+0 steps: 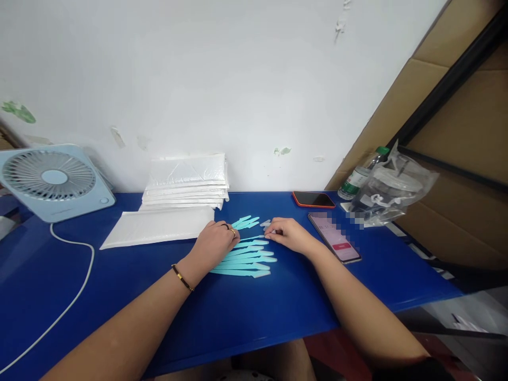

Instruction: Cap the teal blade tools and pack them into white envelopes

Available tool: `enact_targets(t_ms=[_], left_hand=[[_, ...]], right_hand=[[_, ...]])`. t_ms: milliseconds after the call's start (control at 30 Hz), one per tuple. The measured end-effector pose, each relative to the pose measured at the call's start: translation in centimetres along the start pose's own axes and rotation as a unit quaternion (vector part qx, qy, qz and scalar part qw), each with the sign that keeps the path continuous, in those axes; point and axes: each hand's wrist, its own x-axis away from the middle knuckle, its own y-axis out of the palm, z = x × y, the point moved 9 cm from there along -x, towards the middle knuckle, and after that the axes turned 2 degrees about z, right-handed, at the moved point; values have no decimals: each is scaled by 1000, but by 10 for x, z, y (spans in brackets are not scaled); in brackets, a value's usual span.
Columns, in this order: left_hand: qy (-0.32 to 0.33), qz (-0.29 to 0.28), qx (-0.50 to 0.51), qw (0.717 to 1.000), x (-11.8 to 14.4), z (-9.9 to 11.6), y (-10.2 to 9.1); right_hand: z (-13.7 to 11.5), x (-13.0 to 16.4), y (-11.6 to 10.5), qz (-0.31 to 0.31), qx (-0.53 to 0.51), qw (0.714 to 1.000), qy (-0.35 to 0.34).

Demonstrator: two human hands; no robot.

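Note:
Several light-blue plastic sticks with pale caps (250,257) lie fanned in a row on the blue table (246,312). My left hand (214,241), with rings and a bracelet, rests palm-down on their left ends. A few more blue sticks (246,222) lie just beyond it. My right hand (288,234) lies at the right of the row, its fingertips pinching a small pale cap at the end of one stick.
A stack of white padded envelopes (184,182) stands at the back, one envelope (159,226) lying flat in front. A pale-blue fan (53,180) with a white cord sits far left. Two phones (313,199) (335,237), a bottle and a clear bag (391,193) are on the right.

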Motion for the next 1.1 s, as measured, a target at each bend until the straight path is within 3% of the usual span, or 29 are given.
enact_targets(t_ms=[333,567,867,1100], left_hand=[[17,-12,41,999,2,6,3],[-16,25,34,999,3,-6,1],[-33,35,-45,998,3,-10,7],[-9,32,-42,999,3,-2,4]], right_hand=[[-21,-2,11,-29,-34,998,-54],[13,4,-26,79,51,995,27],[19,-4,-7,32,135,990,15],[12,-1,-8,19,80,997,-8]])
